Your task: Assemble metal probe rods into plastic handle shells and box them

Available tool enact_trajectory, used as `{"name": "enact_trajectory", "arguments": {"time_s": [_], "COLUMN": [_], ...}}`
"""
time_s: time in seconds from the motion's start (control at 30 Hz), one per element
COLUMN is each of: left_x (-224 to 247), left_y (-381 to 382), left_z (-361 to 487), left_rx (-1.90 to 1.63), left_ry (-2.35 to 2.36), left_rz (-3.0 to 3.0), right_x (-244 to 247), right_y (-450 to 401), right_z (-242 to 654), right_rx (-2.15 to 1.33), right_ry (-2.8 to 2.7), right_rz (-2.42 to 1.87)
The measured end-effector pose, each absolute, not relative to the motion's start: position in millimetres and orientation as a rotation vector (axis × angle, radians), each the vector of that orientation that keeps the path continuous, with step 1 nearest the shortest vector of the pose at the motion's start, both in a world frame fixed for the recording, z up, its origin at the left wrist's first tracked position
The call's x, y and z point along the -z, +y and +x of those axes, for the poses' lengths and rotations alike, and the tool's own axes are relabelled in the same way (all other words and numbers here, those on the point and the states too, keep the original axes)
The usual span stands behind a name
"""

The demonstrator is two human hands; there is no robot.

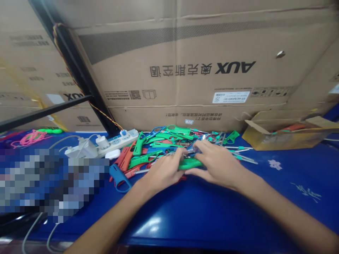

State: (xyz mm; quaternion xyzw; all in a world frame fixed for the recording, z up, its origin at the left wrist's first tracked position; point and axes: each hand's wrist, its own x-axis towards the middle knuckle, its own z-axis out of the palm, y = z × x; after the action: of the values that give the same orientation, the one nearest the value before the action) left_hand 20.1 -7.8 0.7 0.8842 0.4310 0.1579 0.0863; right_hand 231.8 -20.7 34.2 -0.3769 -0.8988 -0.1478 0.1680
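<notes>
Both hands meet over the near side of a pile of plastic lighter-like casings in green, red and blue. A green casing [190,163] lies between them. My left hand [169,165] has its fingers closed on the left end of this casing. From the right, my right hand [212,160] grips the other end, thumb below and fingers above. Small metal or clear parts near the fingertips are too blurred to make out. Beside my left forearm is a blue casing [119,176] with a loop. Thin metal rods with teal ends [245,158] stick out at the pile's right.
A white power strip [116,142] with plugs stands left of the pile, near a white case [112,154]. An open cardboard box [286,139] is at the right. Large cardboard sheets [185,46] rise behind the blue table [212,215]. Pink cord [31,138] lies far left.
</notes>
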Motion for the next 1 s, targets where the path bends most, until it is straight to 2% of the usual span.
{"name": "enact_trajectory", "arguments": {"time_s": [0.2,0.47,0.7,0.87,1.0], "left_x": [3.6,2.9,4.2,-5.9,-8.9], "left_y": [-2.8,3.0,1.8,-17.2,-33.9], "left_z": [18.9,17.5,21.9,29.0,36.9], "left_rx": [-0.429,-0.605,-0.705,-1.100,-0.972], "left_ry": [1.188,1.221,1.209,0.853,0.473], "left_rz": [2.892,3.038,3.076,2.964,2.916], "right_x": [-2.7,-0.2,0.2,-5.6,-10.5], "right_y": [-12.0,-10.7,-11.5,-10.3,-5.7], "right_z": [235.2,249.9,248.1,251.5,259.2], "right_rx": [0.493,0.573,0.391,0.339,0.290], "right_ry": [-2.591,-2.364,-2.296,-2.285,-2.263], "right_rz": [-1.153,-1.431,-1.676,-1.716,-1.779]}}
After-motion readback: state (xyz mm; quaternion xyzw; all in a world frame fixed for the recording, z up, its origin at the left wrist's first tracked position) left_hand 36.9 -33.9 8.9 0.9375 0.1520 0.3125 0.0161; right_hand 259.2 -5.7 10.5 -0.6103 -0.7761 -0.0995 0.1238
